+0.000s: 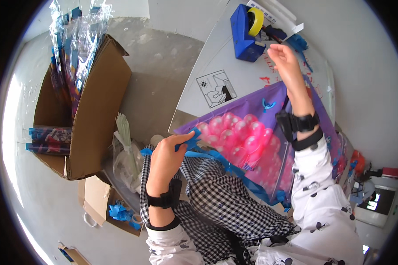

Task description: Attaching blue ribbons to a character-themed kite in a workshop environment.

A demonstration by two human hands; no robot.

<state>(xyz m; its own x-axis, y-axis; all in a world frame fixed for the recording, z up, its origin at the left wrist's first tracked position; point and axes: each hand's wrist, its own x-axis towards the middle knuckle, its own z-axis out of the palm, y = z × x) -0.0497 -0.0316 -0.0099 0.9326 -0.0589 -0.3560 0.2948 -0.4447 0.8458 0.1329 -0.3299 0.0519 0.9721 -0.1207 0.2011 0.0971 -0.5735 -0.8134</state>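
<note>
A purple triangular sheet [247, 102], printed with pink balloons and with a thin rod along it, looks like a kite. It lies across the table in front of me. At its left corner my left hand [164, 158] pinches a blue fabric strip [192, 138] between thumb and fingers. My right hand [289, 66] is raised over the sheet's far side, its fingers apart and slightly bent, with nothing visible in them. Just left of its fingertips stands a blue tape dispenser [244, 37] with a yellow roll. More blue strip [221, 161] runs along the sheet's near edge.
On the left stands a tall cardboard box [99, 110] with clear-wrapped bundles [77, 48]. A smaller carton [95, 198] below it holds blue pieces [120, 213]. Pale thin sticks [124, 130] stand beside the table. An open white box [276, 17] lies behind the dispenser.
</note>
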